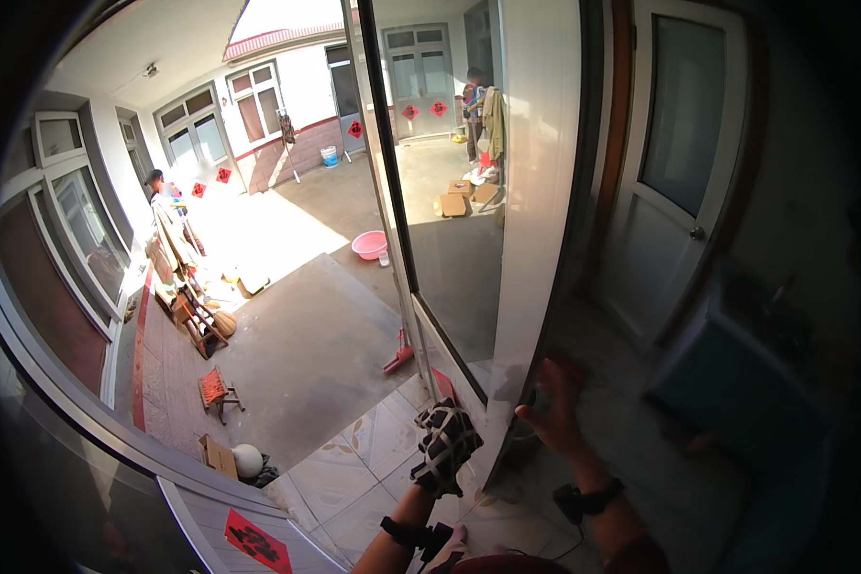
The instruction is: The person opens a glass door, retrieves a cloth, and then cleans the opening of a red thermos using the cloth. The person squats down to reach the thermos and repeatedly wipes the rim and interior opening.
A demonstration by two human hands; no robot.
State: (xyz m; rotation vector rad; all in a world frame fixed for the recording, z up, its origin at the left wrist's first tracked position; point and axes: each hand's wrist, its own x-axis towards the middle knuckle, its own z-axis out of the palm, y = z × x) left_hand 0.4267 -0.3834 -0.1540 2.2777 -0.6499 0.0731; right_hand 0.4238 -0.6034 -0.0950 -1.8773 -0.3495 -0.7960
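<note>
Dark checked cloth or a mitt [446,445] covers my left hand [430,470], so its fingers are hidden. It is in front of the lower part of a white-framed glass door [534,215], and I cannot tell whether it touches the door. To the right of the door's edge, my right hand [560,416] is raised with thumb and fingers apart and nothing in it. Both wrists wear black straps with small devices. A red paper with a black character [257,539] is on the panel at lower left.
Patterned floor tiles [351,466] border a concrete courtyard [308,344]. A red broom [400,359], a folding stool [217,391], a box [217,457] and a pink basin [370,245] stand outside. Another person [163,188] is at far left. A dark green-topped piece [717,380] is at right.
</note>
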